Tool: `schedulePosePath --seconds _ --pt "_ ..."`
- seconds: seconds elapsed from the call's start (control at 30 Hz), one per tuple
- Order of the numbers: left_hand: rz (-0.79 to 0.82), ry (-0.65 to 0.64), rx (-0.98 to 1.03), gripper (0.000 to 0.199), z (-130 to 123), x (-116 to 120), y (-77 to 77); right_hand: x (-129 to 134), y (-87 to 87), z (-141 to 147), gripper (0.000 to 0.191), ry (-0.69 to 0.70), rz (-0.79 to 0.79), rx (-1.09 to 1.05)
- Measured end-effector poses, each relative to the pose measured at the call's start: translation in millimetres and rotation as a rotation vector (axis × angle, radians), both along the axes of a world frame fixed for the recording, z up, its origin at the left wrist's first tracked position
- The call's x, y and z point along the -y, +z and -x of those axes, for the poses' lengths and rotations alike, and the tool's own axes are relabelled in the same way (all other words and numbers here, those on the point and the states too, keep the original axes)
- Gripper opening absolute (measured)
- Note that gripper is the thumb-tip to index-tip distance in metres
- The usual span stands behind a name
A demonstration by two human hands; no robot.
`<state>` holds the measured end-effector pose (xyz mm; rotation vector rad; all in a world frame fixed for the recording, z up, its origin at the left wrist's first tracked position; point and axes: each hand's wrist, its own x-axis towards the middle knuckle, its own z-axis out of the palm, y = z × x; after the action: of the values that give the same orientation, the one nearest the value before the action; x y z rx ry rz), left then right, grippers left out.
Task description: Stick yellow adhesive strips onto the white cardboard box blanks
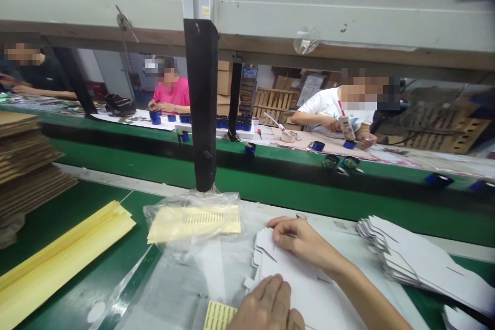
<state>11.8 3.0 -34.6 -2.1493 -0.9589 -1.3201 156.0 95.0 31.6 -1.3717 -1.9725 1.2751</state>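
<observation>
Resting my two hands on the one pile of white card [309,289] in front of me, I have it lying flat on the table [95,198], near the lower middle of the view. My right hand [301,240] touches its far end with bent fingers; whether they pinch the edge or only press there, I cannot tell. My left hand [266,304] lies nearer to me, palm down over the card's left side, thumb hidden, so I cannot tell whether it grasps anything. At least two layers show along the ragged left edge, but I cannot count them all.

Just beside my left hand is one yellow label sheet [217,315], partly covered. Beyond it lies one clear bag [193,219] with yellow paper inside. To my left are one pile of yellow strips [65,250] and one stack of brown cardboard [27,160]. To my right I count two more piles of white card, a large pile [429,263] and a small pile [464,317] in the corner.

Across from me, six blue pieces [250,149] sit on one green belt [278,180]. Three people [172,95] work behind it.
</observation>
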Motion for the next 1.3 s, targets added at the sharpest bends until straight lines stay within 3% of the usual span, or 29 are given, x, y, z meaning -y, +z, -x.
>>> schedulePosePath --seconds 0.37,0.6,1.07,1.23,1.3 --pt "0.065 -0.054 -0.016 0.030 4.9 2.6 -3.8 -2.8 -7.8 1.8 0.022 -0.033 -0.042 -0.026" --pt "0.039 -0.054 -0.033 0.028 2.8 0.2 -14.1 -1.8 -7.8 2.8 0.021 -0.031 -0.076 -0.022" --pt "0.073 -0.058 -0.047 0.033 5.2 1.9 -7.2 0.0 -9.7 4.2 0.009 -0.070 -0.083 -0.023" --pt "-0.045 0.006 0.001 0.030 -2.4 -3.2 -7.8 -2.2 -11.1 3.4 0.008 -0.094 -0.075 -0.060" --pt "-0.117 0.021 -0.043 0.030 -1.8 -4.0 -15.9 -4.7 -13.6 4.7 0.023 -0.124 -0.073 -0.086"
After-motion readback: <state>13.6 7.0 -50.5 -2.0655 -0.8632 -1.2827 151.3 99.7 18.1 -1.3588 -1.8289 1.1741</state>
